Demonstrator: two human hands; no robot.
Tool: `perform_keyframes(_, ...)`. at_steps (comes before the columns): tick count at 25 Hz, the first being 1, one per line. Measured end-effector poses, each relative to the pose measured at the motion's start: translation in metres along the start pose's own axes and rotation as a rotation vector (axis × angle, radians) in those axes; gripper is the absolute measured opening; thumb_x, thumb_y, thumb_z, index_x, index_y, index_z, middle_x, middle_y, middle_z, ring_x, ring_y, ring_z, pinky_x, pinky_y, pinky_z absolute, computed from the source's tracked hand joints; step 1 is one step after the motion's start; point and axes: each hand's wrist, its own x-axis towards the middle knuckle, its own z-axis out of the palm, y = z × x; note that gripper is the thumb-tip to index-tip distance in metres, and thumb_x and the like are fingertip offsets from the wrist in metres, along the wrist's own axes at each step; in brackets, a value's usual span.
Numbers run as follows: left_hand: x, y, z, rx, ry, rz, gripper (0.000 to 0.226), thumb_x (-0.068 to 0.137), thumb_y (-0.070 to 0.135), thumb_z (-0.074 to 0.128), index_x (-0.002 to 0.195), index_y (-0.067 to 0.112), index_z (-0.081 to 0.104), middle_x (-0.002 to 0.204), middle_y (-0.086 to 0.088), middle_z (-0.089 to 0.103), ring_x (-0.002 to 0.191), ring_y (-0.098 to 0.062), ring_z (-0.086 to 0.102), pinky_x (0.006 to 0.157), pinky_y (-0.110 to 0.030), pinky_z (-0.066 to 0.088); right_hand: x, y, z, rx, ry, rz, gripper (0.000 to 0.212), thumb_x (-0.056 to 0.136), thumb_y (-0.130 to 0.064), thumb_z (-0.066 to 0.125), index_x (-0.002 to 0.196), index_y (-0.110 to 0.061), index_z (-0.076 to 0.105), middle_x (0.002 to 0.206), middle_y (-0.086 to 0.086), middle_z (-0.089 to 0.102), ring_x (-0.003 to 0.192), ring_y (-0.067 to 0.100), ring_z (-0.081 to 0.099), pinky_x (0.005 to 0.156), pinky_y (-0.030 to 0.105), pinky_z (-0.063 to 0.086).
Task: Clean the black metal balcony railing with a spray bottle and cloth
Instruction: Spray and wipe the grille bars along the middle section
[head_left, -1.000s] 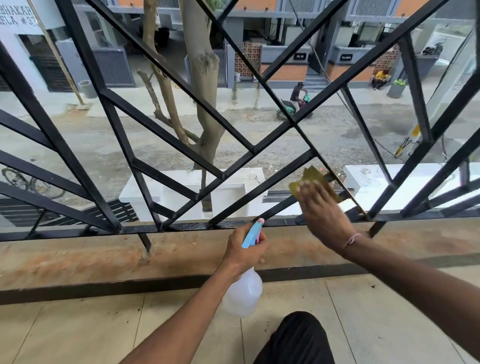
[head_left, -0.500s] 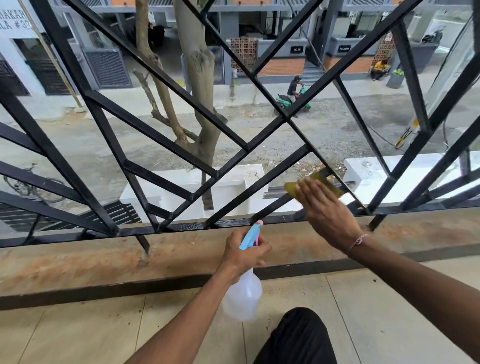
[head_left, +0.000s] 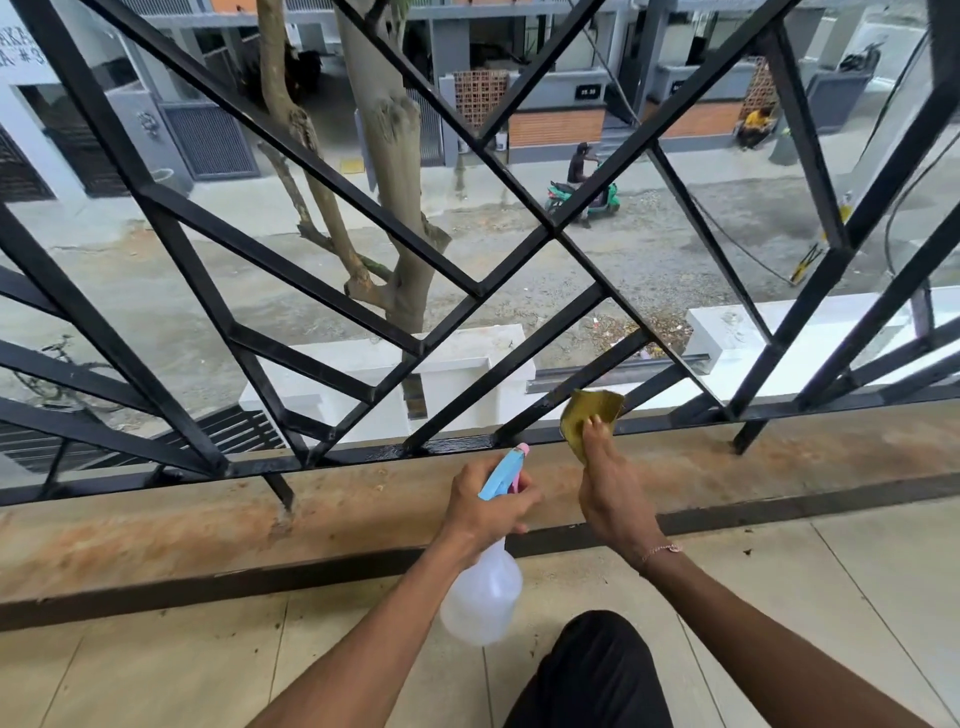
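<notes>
railing (head_left: 452, 446): cloth (head_left: 589, 418) in right hand (head_left: 613, 499) slid down to its bottom bar, wiping there now; left hand (head_left: 485, 506) grasps spray bottle (head_left: 485, 597).

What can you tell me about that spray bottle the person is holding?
The spray bottle has a rounded, translucent whitish body that looks like plastic, topped by a light blue spray head with a small pink tip at the nozzle. It is tilted, body hanging low toward the person and nozzle aimed up and forward at the bottom rail of the black railing. The left hand grips its neck, fingers curled round under the head. It is held in the air, above the tiled floor, touching nothing else. Whether any liquid is inside is unclear.
</notes>
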Motion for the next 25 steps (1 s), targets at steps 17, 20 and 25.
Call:
perform_keyframes(17, 0.016, -0.015, 0.039, 0.149, 0.008, -0.123, 0.016, 0.076, 0.013, 0.081, 0.073, 0.011, 0.065, 0.075, -0.003, 0.064, 0.067, -0.013, 0.064, 0.06, -0.035, 0.064, -0.034, 0.022, -0.051, 0.936, 0.081, 0.71, 0.029, 0.102, 0.0, 0.037, 0.099, -0.018, 0.06, 0.1, 0.015, 0.063, 0.09, 0.03, 0.061, 0.074, 0.047, 0.054)
perform_keyframes(20, 0.018, -0.011, 0.047, 0.158, -0.017, -0.133, 0.017, 0.077, 0.014, 0.082, 0.076, 0.012, 0.065, 0.078, -0.004, 0.063, 0.069, -0.013, 0.064, 0.058, -0.033, 0.064, -0.039, 0.024, -0.052, 0.885, 0.072, 0.671, 0.028, 0.103, 0.0, 0.036, 0.107, -0.013, 0.06, 0.1, 0.011, 0.063, 0.091, 0.03, 0.063, 0.077, 0.051, 0.057)
perform_keyframes(25, 0.023, -0.003, 0.061, 0.165, -0.06, -0.104, 0.019, 0.077, 0.015, 0.082, 0.079, 0.011, 0.064, 0.075, -0.004, 0.061, 0.065, -0.012, 0.061, 0.052, -0.023, 0.055, -0.034, 0.015, -0.062, 0.869, 0.108, 0.577, 0.029, 0.104, 0.001, 0.034, 0.115, -0.013, 0.056, 0.102, -0.004, 0.058, 0.095, 0.017, 0.058, 0.075, 0.034, 0.055)
